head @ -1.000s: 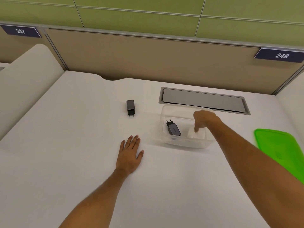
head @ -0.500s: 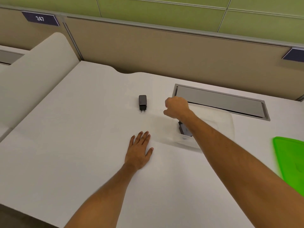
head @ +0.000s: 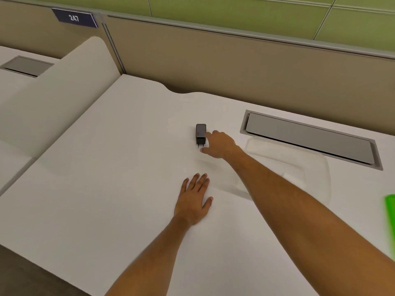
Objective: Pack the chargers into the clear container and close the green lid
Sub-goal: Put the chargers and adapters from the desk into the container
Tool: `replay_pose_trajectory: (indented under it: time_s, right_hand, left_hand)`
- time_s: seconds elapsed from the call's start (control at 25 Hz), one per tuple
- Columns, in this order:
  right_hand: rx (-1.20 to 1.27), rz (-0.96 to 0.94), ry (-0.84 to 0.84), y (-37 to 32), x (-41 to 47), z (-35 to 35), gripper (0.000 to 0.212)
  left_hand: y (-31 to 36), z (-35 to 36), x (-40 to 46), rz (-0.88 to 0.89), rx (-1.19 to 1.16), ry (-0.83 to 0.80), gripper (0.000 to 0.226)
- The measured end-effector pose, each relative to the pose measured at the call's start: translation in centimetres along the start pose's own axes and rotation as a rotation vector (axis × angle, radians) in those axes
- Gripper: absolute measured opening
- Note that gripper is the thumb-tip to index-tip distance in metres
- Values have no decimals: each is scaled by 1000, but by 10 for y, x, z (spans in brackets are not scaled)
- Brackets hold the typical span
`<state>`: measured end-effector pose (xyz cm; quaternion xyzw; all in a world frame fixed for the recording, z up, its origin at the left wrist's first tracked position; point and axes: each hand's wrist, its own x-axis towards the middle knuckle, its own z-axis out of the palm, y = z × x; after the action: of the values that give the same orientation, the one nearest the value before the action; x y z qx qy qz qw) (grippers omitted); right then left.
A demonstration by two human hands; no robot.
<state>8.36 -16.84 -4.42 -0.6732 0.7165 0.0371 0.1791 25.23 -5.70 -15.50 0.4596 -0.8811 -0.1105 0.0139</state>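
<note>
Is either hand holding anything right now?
No. The right hand is open, reaching beside the black charger; the left hand lies flat on the desk.

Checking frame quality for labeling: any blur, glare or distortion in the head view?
Head view: motion blur smears the clear container and green lid; black charger and right hand stay fairly sharp; wide-angle lens bends the partition edges; lighting soft, no glare.

The right forearm (head: 299, 201) hides the clear container's (head: 316, 167) contents; the green lid (head: 390, 207) is cut off.
</note>
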Motion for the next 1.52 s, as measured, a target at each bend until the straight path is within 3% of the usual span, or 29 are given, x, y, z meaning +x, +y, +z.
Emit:
replay_pose_trajectory:
  time_s: [0.32,0.6,0.96,1.16,1.52]
  right_hand:
    - [266,119,-28,-17,30,17,77]
    - [139,106,-124,-22,49,29,62]
    - [23,143,147,-22,33,55,40]
    - [4,139,213,-19,22,60,31]
    - [82,180,215,-16,7,50,55]
  left_hand:
    - [-1,1,1,-1,-9,-19,66]
    - [0,-1,1,1,-16,-17,67]
    - [1,-1,3,-8,-32,-33,68]
    - [1,0,3,-16,-22,-58,68]
    - [0,0,3,-12,-17,-39,68]
